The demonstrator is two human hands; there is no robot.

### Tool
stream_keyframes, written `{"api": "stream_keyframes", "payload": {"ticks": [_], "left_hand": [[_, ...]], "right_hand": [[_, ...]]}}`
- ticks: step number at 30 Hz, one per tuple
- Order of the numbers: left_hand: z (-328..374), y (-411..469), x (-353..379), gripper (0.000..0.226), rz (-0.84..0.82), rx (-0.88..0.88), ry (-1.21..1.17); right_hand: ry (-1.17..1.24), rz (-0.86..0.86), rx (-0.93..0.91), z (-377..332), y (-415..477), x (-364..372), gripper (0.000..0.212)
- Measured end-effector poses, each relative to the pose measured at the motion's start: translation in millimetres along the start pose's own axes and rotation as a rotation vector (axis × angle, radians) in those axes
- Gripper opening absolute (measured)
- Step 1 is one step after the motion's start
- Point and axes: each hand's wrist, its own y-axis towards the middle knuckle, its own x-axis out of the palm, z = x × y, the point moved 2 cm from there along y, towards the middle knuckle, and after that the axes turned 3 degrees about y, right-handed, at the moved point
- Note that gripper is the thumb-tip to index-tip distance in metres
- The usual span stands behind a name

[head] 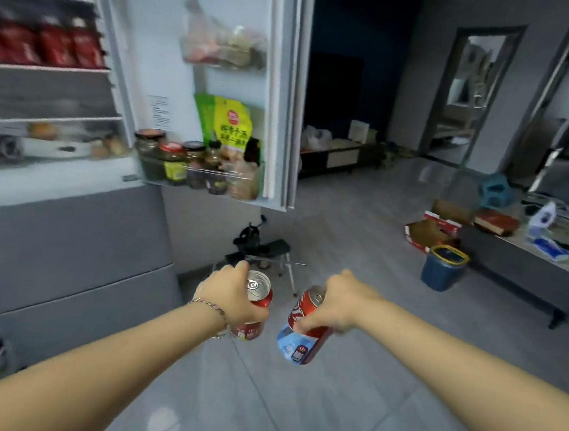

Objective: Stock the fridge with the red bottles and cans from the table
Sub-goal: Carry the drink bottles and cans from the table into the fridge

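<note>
Red can gripped in left hand, tilted can in right hand.

Both arms are stretched forward, forearms bare, converging ahead of the body. Left hand is knuckles up, fingers curled round the left can from its side; the can is near upright with its top showing. Bracelet on the left wrist. Right hand grips the right can by its upper half, thumb across the side; this can is tilted. Hands are near each other, apart.
</note>
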Motion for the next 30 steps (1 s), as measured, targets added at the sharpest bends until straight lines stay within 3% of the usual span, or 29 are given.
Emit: {"api": "stream_keyframes", "payload": {"ticks": [4,13,19,24,30], "left_hand": [[-77.1,35.9,-39.0,0.043,0.092,-0.153,0.0],[-220.6,130.8,-129.3,0.053,0.214,-0.484,-0.035],[-304.5,171.6,-196.8,0.053,0.38,-0.633,-0.082],[-379.2,201.6,-254.8,0.069,0.609,-0.641,-0.15],[-470.1,246.8,-336.9,0.067,0.83,-0.486,-0.183]], "right_hand": [[-0.025,-0.022,-0.133,-89.3,70.2,-4.5,0.073],[-0.106,-0.089,-0.478,-278.6,206.4,-34.7,0.097],[-0.068,-0.139,-0.656,-406.9,260.0,-64.8,0.072],[-0.143,-0.028,-0.798,-508.6,294.2,-86.8,0.064],[-0.046,0.056,-0.793,-635.1,331.9,-127.9,0.058]]}}
